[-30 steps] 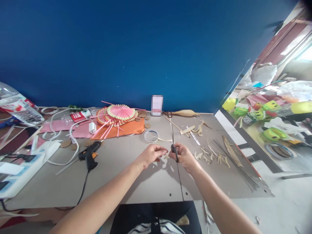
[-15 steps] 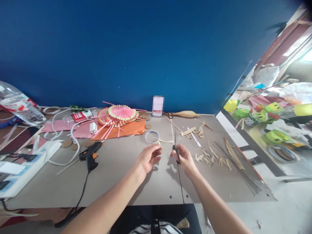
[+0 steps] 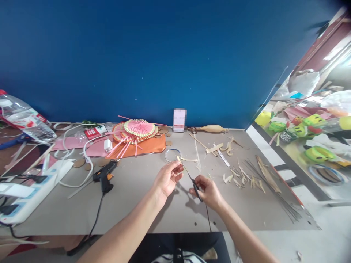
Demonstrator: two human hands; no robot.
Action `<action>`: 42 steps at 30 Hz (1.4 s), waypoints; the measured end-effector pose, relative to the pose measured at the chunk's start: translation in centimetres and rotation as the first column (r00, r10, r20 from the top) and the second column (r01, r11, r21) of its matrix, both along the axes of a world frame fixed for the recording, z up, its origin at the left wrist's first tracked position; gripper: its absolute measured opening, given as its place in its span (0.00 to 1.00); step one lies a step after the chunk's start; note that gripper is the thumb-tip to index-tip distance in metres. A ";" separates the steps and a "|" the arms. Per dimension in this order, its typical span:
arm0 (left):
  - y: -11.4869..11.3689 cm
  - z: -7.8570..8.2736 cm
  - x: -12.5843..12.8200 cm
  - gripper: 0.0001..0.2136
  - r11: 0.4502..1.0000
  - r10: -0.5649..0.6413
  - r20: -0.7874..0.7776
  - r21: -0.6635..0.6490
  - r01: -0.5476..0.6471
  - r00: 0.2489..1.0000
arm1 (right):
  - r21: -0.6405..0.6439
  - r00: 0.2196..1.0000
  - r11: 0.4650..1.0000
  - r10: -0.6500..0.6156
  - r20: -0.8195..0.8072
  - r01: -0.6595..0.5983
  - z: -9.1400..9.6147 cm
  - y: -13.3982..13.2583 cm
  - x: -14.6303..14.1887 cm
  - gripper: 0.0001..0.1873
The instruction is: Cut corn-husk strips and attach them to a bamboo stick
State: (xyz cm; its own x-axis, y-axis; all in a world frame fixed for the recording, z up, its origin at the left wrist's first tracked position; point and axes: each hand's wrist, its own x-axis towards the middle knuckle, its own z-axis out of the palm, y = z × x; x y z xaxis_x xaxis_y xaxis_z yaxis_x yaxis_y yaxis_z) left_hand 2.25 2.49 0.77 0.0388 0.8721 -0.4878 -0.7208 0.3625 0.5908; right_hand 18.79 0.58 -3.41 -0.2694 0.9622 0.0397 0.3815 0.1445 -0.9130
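In the head view, my right hand (image 3: 210, 192) grips black-handled scissors (image 3: 196, 190). Their blades point up and left, reaching the fingertips of my left hand (image 3: 167, 179). Between the thumb and fingers of that left hand is a small pale strip (image 3: 178, 159), which looks like dried husk; the fingers partly cover it. Whether the blades touch the strip is too small to tell. Just beyond the left hand lies a roll of clear tape (image 3: 166, 155), with a thin curved pale strip (image 3: 189, 159) on the table beside it.
A black glue gun (image 3: 104, 177) lies left, near a white power strip (image 3: 59, 179) and cables. Pink paper fans (image 3: 139, 128) rest on orange paper (image 3: 156, 146). Husk scraps (image 3: 244, 179), a white marker-like stick (image 3: 223, 159) and thin wires (image 3: 285, 201) are on the right.
The scissors have swung from pointing forward to pointing left, their blades now at the left fingertips. My right hand has turned and lowered slightly; the left still pinches the strip.
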 end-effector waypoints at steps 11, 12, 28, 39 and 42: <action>0.0 -0.4 -0.1 0.02 1.000 -0.019 -0.049 0.003 0.020 0.999 | 0.015 0.999 1.000 -0.014 0.044 0.014 0.8 -0.1 0.4 0.13; 0.0 -0.4 0.0 0.02 1.000 -0.021 -0.054 0.004 0.021 0.998 | 0.008 0.999 1.000 -0.016 0.046 0.015 0.9 -0.1 0.4 0.13; -0.6 -0.9 0.1 0.08 0.986 -0.008 -0.262 0.156 0.051 0.965 | -0.085 0.998 0.994 -0.065 -0.004 0.064 0.1 -0.6 0.5 0.15; -0.9 -1.1 0.6 0.07 0.967 -0.022 -0.450 0.216 0.132 0.893 | -0.018 0.995 0.998 -0.059 0.087 0.060 0.2 -0.6 0.7 0.15; -0.9 -1.1 0.7 0.07 0.964 -0.018 -0.462 0.228 0.139 0.887 | -0.023 0.991 0.997 -0.065 0.114 0.068 0.3 -0.7 0.6 0.16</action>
